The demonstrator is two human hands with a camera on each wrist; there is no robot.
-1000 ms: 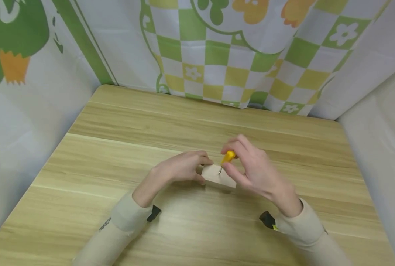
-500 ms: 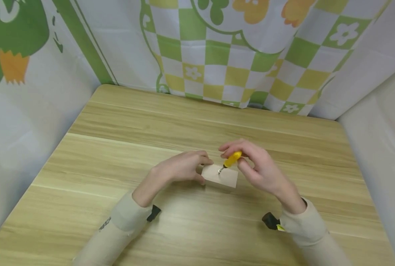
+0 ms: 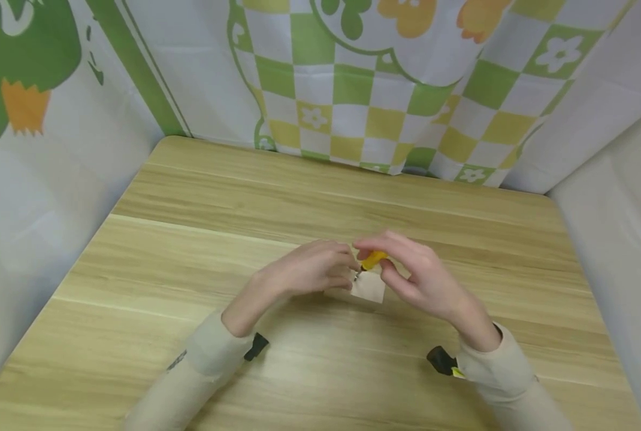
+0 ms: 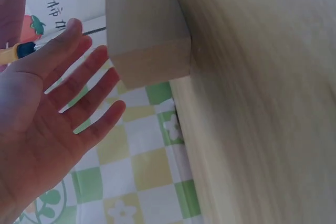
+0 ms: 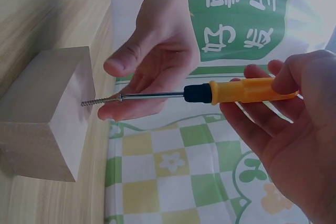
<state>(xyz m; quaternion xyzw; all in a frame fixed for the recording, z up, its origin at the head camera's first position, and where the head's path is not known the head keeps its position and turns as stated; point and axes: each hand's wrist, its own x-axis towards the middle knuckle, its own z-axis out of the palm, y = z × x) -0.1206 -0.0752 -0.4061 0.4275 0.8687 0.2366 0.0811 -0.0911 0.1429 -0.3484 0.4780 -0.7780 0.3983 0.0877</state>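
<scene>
A pale wooden block (image 3: 370,288) rests on the table, partly hidden behind my left hand (image 3: 310,269). A threaded screw (image 5: 100,101) stands with its point at the block's top face. The shaft tip of a yellow-handled screwdriver (image 5: 247,92) meets the screw's head. My right hand (image 3: 423,275) holds that handle between thumb and fingers; the tool leans to the right in the head view. In the right wrist view, the left thumb and fingers lie spread on either side of the screw and shaft, apart from both. The left wrist view also shows the fingers extended beside the block (image 4: 147,30).
The wood-grain table (image 3: 191,251) spreads around the hands. Behind it hangs a green, yellow and white checked curtain (image 3: 353,120), with white cloth at both sides. A black wrist piece (image 3: 257,347) sticks out from each beige sleeve.
My left hand has let go of the block's left end and moved right, over the block toward the screw. My right hand has shifted slightly down and right, tilting the screwdriver further to the right.
</scene>
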